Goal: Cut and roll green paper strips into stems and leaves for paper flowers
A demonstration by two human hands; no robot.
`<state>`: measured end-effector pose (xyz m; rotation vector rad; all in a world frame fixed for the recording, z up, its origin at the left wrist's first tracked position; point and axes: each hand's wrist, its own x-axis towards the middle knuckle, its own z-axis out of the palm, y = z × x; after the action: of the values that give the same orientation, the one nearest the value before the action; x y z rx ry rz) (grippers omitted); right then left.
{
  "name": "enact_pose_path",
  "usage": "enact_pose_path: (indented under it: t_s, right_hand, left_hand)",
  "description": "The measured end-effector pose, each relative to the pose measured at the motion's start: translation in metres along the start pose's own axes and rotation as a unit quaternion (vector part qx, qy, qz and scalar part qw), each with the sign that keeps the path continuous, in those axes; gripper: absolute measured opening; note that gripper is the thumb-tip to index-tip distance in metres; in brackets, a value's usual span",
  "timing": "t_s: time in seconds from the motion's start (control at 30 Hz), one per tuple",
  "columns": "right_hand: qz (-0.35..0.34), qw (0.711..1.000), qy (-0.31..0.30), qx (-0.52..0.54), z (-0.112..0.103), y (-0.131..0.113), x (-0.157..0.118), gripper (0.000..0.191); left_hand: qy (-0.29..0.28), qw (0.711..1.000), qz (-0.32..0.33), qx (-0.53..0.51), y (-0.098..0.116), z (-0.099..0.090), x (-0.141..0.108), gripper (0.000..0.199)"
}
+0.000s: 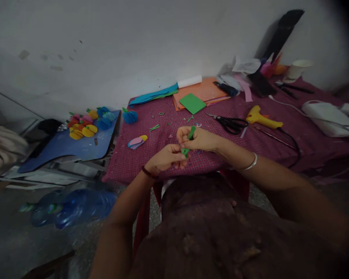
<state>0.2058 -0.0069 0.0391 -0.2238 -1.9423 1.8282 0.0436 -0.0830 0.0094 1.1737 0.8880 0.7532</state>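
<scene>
My forearms angle inward, my right hand (196,139) slightly farther out than my left hand (168,157). Fingertips nearly meeting, both pinch green paper (191,132), which shows above and below my fingers. Black-handled scissors (231,123) lie right of my grip, the green square sheet (192,104) beyond it.

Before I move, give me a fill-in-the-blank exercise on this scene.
The left hand and right hand hold material coloured ____. The glue gun is coloured ____. The green square lies on sheets coloured ____. The scissors' handles are coloured ____.
Missing words: green; yellow; orange; black.
</scene>
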Motion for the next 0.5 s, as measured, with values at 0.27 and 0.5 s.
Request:
enact_pose_path:
  t_s: [0.27,0.5]
  right_hand:
    - [0.003,0.993,-0.007,0.116,-0.013,0.011,0.015,0.027]
    - [0.031,0.971,0.114,0.205,-0.036,0.03,0.037,0.021]
  left_hand:
    - [0.083,0.996,-0.022,0.005,0.001,-0.005,0.008,0.029]
    - [0.141,0.99,0.017,0.025,0.015,-0.024,0.03,0.03]
